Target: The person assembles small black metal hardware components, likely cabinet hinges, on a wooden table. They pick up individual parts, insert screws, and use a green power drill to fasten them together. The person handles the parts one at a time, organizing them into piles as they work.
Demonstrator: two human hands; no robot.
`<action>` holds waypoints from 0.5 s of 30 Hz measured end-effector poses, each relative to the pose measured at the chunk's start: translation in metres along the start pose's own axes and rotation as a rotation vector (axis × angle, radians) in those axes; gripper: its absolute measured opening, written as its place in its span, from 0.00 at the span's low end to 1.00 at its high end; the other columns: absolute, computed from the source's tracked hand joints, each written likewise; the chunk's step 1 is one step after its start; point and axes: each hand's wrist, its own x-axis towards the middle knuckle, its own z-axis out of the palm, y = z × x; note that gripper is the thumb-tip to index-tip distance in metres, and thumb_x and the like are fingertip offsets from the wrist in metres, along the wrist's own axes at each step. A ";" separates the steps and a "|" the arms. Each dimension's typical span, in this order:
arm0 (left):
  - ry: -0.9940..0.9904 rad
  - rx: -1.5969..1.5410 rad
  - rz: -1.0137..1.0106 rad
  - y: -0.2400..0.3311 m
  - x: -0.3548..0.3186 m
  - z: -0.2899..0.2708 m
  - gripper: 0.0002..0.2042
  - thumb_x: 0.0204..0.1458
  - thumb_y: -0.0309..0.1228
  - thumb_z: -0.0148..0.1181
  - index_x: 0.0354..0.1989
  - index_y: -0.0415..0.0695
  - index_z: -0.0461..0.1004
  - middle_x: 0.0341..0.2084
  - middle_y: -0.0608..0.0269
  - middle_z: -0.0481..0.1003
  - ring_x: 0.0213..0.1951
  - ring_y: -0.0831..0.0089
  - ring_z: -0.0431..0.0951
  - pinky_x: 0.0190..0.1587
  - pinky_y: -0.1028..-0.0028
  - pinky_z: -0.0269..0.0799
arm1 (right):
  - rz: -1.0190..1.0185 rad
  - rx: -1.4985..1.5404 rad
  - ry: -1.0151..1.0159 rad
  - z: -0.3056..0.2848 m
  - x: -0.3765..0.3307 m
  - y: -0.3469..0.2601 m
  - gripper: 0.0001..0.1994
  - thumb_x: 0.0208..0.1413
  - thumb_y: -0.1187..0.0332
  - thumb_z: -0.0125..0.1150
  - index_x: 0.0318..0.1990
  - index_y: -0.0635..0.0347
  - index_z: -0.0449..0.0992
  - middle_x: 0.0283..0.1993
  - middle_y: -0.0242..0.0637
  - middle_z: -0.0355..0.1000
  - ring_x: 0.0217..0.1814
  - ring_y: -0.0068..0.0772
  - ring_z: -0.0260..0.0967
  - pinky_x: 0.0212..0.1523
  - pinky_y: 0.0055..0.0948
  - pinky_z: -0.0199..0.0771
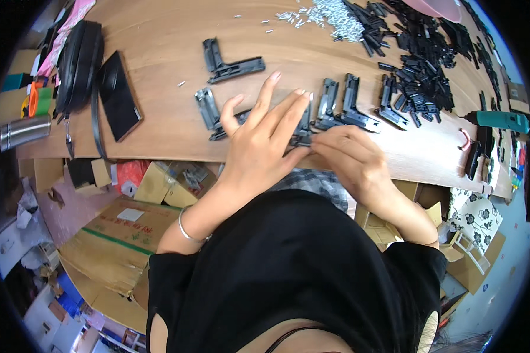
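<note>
Just in front of me, an L-shaped black plastic part [301, 133], shaped like a toy pistol half, lies by the table's near edge. My left hand [256, 147] spans it, with fingertips at its upper end and the thumb near its lower end, while other fingers stretch out. At the lower corner, my right hand [356, 162] is closed in a pinch; whatever its fingertips hold is hidden. Left of my hands lie a similar part [206, 109], partly covered, and another part [235, 69] farther off. To the right are more such parts [327, 103], [351, 97], [390, 103].
Small silvery pieces [338, 20] and a heap of black pieces [421, 82] lie far right. A teal power tool [500, 120] rests at the right edge. On the left are a phone [119, 97], black case [79, 65] and metal flask [25, 133]. Cardboard boxes [112, 235] stand below.
</note>
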 end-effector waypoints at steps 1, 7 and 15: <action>-0.002 0.005 -0.005 0.001 0.000 0.000 0.35 0.32 0.36 0.69 0.55 0.46 0.64 0.50 0.66 0.69 0.62 0.63 0.56 0.56 0.54 0.39 | -0.003 0.019 -0.001 0.001 0.000 0.002 0.18 0.28 0.80 0.58 0.35 0.74 0.74 0.40 0.46 0.71 0.43 0.42 0.68 0.42 0.31 0.72; -0.030 0.042 -0.019 0.001 0.000 -0.003 0.34 0.35 0.42 0.67 0.54 0.46 0.66 0.53 0.66 0.67 0.62 0.62 0.56 0.56 0.56 0.36 | -0.040 -0.030 0.024 -0.005 -0.003 0.016 0.13 0.34 0.74 0.62 0.34 0.62 0.77 0.40 0.35 0.74 0.42 0.36 0.68 0.41 0.32 0.70; 0.113 0.191 -0.155 -0.011 0.008 -0.024 0.29 0.42 0.46 0.63 0.53 0.46 0.68 0.55 0.62 0.66 0.62 0.62 0.56 0.59 0.60 0.39 | 0.231 -0.590 0.355 -0.079 0.048 0.171 0.08 0.44 0.72 0.59 0.35 0.55 0.79 0.32 0.36 0.75 0.40 0.40 0.68 0.43 0.33 0.69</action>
